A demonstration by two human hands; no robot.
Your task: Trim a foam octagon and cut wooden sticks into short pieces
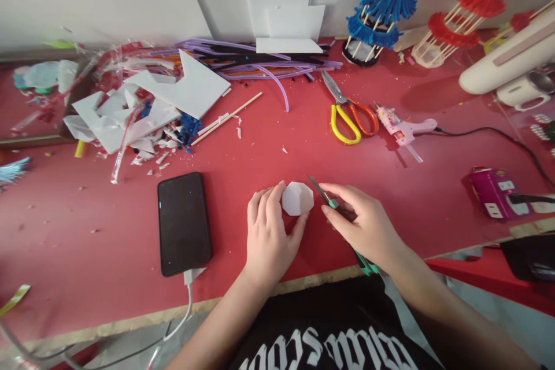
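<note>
My left hand [267, 235] rests on the red table [390, 185] and pinches a small white octagonal foam piece [297, 198] between thumb and fingers. My right hand [362, 224] is closed on a green-handled craft knife [328, 199], held like a pen. Its blade tip points up and left, just right of the white piece. The knife's green handle end sticks out below my wrist.
A black phone [184, 222] on a white cable lies left of my hand. Yellow-and-orange scissors [349, 113] and a pink glue gun [401, 126] lie behind. White foam scraps [143, 107], straws, blue [381, 11] and red [468, 11] pavilion models stand at the back. A power strip [496, 192] sits right.
</note>
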